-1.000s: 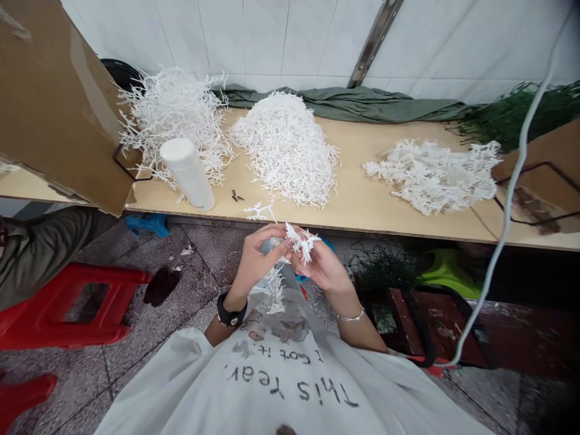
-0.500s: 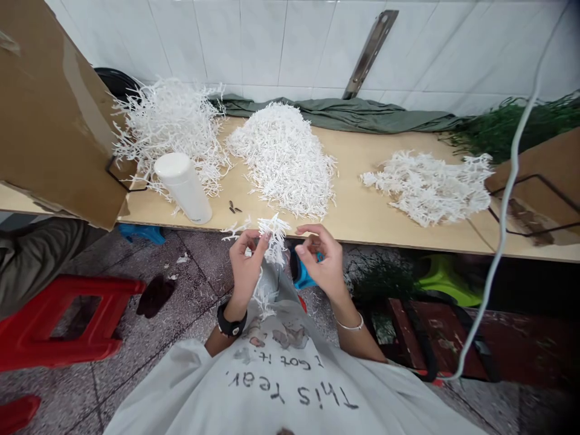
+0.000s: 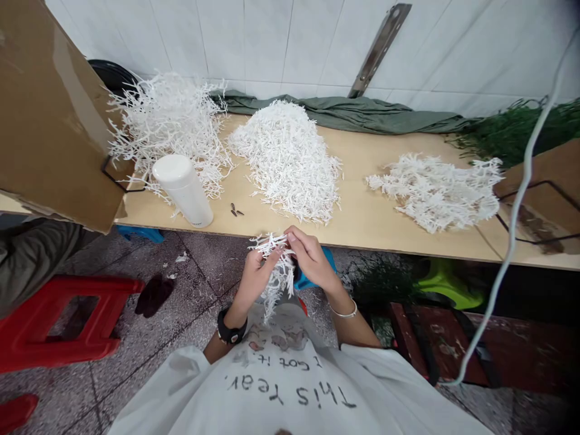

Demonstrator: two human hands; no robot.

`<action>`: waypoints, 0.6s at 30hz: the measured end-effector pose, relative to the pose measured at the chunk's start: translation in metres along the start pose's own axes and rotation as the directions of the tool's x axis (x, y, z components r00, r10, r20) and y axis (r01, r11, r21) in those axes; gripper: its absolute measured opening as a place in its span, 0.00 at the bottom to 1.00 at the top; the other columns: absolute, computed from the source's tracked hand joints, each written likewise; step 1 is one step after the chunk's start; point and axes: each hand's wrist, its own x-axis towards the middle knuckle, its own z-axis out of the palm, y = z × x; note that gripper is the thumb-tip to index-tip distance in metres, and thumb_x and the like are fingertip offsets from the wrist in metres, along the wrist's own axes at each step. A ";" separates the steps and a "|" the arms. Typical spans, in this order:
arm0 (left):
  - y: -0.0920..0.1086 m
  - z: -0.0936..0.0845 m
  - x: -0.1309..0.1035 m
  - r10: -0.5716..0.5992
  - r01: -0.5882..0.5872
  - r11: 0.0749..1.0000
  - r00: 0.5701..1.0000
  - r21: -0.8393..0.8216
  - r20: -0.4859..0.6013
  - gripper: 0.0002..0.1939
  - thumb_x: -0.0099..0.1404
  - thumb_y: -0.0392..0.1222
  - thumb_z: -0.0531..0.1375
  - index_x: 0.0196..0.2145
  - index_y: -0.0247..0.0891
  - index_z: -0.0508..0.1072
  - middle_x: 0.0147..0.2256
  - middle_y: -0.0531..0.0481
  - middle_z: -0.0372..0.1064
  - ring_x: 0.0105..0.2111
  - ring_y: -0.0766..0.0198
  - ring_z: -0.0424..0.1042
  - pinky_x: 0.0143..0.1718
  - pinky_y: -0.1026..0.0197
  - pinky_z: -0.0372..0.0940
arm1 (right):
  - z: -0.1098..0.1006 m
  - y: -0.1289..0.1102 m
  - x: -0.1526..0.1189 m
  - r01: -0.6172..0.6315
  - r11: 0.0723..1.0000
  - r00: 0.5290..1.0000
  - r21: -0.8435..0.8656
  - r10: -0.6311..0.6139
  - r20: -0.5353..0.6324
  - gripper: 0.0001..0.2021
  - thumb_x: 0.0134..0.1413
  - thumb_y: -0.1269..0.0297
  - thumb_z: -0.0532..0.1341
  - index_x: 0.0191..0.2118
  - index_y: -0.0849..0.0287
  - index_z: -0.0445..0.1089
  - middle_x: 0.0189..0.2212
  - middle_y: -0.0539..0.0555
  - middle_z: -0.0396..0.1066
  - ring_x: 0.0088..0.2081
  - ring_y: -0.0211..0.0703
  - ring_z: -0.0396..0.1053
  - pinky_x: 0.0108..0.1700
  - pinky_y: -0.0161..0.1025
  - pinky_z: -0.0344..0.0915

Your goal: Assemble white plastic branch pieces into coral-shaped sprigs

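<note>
Between our hands, just off the near edge of the tan, smooth-topped table (image 3: 353, 223), hangs a loose bunch of white sprigs (image 3: 280, 275), matte and spiky, with fine forked tips. Our left hand (image 3: 257, 279) pinches the upper part between thumb and curled fingers; our right hand (image 3: 312, 260) brings thumb and fingertips together at its top edge, though we cannot tell how firmly.

On the table before us sits a dense, rounded heap of short white pieces (image 3: 290, 163). To its left we see a springier tangle of longer white strands (image 3: 172, 124), wiry and branching, and to its right, well apart, a flatter, feathery white pile (image 3: 439, 190). A glossy white cylindrical bottle (image 3: 183, 190) stands near the edge, in front of the tangle. Beside it lie a few small dark slivers (image 3: 236, 209) (they look rather like seeds to us). Wrinkled green cloth (image 3: 362, 115) runs along the tiled wall (image 3: 263, 42).
</note>
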 end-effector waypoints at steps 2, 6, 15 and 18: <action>-0.002 -0.002 -0.001 0.011 -0.012 0.995 1.000 0.101 0.009 0.14 0.65 0.47 0.55 0.31 0.33 0.70 0.33 0.49 0.70 0.35 0.64 0.67 0.42 0.64 0.60 | 0.000 0.001 0.000 -0.021 1.000 0.999 -0.007 0.021 0.034 0.15 0.65 0.56 0.47 0.29 0.60 0.54 0.20 0.45 0.49 0.22 0.31 0.50 0.27 0.33 0.48; -0.003 -0.009 -0.003 -0.047 0.036 0.984 0.997 0.172 0.063 0.19 0.63 0.49 0.56 0.22 0.32 0.64 0.21 0.54 0.59 0.24 0.70 0.56 0.28 0.67 0.53 | -0.003 0.002 0.002 -0.060 0.998 0.988 -0.018 0.062 0.140 0.16 0.59 0.55 0.56 0.27 0.60 0.55 0.19 0.45 0.50 0.22 0.30 0.49 0.26 0.33 0.46; 0.006 -0.015 -0.011 -0.229 0.365 0.904 0.853 -0.224 0.469 0.21 0.59 0.54 0.60 0.19 0.33 0.68 0.15 0.51 0.61 0.15 0.72 0.56 0.18 0.65 0.48 | 0.010 0.001 -0.005 -0.318 0.673 0.941 0.668 0.136 0.311 0.21 0.54 0.51 0.60 0.21 0.59 0.53 0.13 0.41 0.40 0.15 0.27 0.36 0.19 0.32 0.37; 0.008 -0.012 -0.019 -0.136 0.353 0.808 0.891 -0.472 0.433 0.22 0.54 0.54 0.63 0.16 0.35 0.64 0.11 0.54 0.56 0.12 0.73 0.52 0.17 0.64 0.49 | 0.004 0.003 0.000 -0.175 0.598 0.982 0.782 0.168 0.091 0.22 0.54 0.49 0.59 0.22 0.57 0.49 0.12 0.39 0.34 0.14 0.28 0.31 0.15 0.31 0.33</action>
